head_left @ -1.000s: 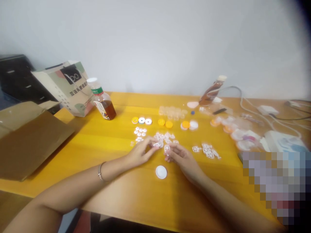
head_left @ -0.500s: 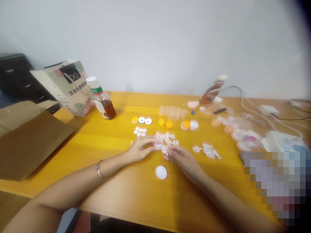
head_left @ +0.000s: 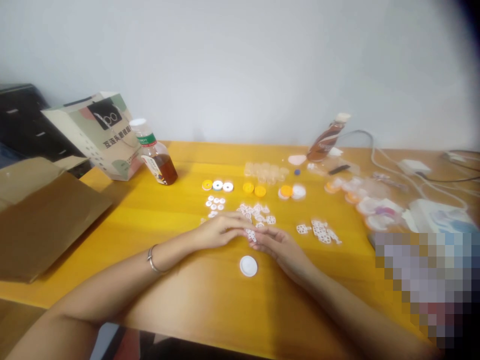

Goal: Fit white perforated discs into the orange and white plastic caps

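Between my two hands is a small white openwork plastic piece [head_left: 250,235], partly covered by fingers. My left hand [head_left: 222,231], wearing a bracelet on its wrist, pinches it from the left. From the right, the fingertips of my right hand [head_left: 279,246] grip the same piece. Just beyond the hands lies a loose pile of similar white openwork pieces [head_left: 255,211]. A round white lid [head_left: 248,266] rests on the table in front of my hands. Several small white discs [head_left: 215,203] are grouped past my left hand, and more openwork pieces [head_left: 321,232] lie to the right.
Yellow and white rings [head_left: 217,185], yellow discs [head_left: 254,189] and clear cups [head_left: 266,172] stand farther back. A tea bottle [head_left: 159,160], paper bag [head_left: 108,135] and cardboard box [head_left: 48,220] occupy the left. A cola bottle [head_left: 328,137], cables [head_left: 397,165] and bagged parts [head_left: 378,212] are right.
My hands have drawn closer together around the white piece. My left fingers now reach farther right and cover more of it. The view has shifted slightly.
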Tool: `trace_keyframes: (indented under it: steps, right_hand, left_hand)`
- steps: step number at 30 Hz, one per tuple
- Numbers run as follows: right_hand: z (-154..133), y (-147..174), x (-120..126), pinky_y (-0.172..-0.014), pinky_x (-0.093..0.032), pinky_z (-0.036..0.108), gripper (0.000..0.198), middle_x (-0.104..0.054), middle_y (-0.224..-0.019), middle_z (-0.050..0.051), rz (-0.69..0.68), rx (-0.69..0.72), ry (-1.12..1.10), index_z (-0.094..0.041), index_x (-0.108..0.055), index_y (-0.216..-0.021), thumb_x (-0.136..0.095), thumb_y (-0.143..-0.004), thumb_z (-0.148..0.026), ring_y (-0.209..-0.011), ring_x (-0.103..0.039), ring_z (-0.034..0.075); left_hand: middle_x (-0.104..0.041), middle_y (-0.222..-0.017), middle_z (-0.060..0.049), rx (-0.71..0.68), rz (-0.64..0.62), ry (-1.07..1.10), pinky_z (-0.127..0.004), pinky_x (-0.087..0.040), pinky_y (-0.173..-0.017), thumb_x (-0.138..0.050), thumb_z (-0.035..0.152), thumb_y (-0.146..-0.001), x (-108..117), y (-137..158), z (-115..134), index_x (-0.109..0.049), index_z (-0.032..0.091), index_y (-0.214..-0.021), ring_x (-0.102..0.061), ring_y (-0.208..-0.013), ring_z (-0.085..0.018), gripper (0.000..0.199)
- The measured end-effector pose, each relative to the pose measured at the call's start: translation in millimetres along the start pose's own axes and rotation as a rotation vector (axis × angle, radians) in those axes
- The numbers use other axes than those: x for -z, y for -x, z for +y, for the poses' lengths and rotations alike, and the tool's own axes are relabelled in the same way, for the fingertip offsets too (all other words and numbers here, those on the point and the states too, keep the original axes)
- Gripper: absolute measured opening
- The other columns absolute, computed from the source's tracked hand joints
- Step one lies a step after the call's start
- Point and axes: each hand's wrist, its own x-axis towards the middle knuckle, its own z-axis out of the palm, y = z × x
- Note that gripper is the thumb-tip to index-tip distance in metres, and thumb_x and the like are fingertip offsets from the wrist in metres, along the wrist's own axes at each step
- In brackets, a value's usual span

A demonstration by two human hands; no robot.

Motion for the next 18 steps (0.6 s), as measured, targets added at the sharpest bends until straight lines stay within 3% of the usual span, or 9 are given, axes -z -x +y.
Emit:
trace_keyframes:
  steps: [11, 18]
  right_hand:
    - [1.0, -0.5, -1.5, -0.073, -0.05, 0.027, 0.022, -0.066, -0.069, 0.0, 0.029, 0.015, 0.034, -0.018, -0.065, -0.07, -0.072, -0.063, -0.037, -0.063, -0.06, 0.01]
    - [2.6, -1.2, -1.6, -0.075, -0.05, 0.028, 0.021, -0.067, -0.072, 0.001, 0.048, 0.02, 0.029, -0.018, -0.066, -0.071, -0.073, -0.061, -0.036, -0.065, -0.061, 0.011]
  left_hand:
    - [-0.064, -0.098, -0.006, 0.159, 0.071, 0.042, -0.029, -0.045, -0.083, -0.052, 0.024, -0.084, -5.8, -0.6, 4.3, -0.055, 0.019, -0.112, -0.058, -0.089, -0.015, 0.029]
    - [-0.064, -0.096, -0.006, 0.224, 0.128, 0.12, -0.028, -0.045, -0.081, -0.055, 0.026, -0.081, -10.9, 1.6, 2.2, -0.059, 0.016, -0.1, -0.059, -0.086, -0.014, 0.022]
